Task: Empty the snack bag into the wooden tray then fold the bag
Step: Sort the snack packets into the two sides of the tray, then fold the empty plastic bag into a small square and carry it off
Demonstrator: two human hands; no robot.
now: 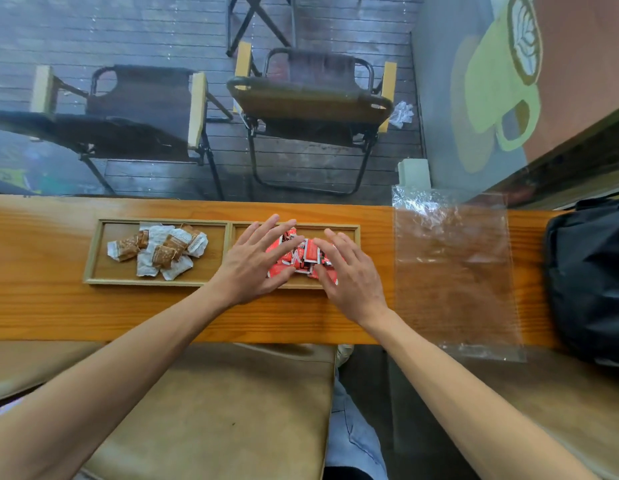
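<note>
A two-compartment wooden tray [229, 252] lies on the wooden counter. Its left compartment holds several brown-and-white wrapped snacks [162, 249]. The right compartment holds a pile of red wrapped snacks [302, 254]. My left hand [254, 259] and my right hand [346, 268] rest flat on either side of the red pile, fingers spread and touching the wrappers. A clear plastic snack bag [453, 271] lies flat and empty on the counter to the right of the tray, untouched, its near end hanging over the counter's edge.
A black bag [588, 275] sits at the counter's right end beside the clear bag. Beyond the glass stand two folding chairs [311, 98]. A tan cushioned seat [214, 410] lies below the counter's near edge.
</note>
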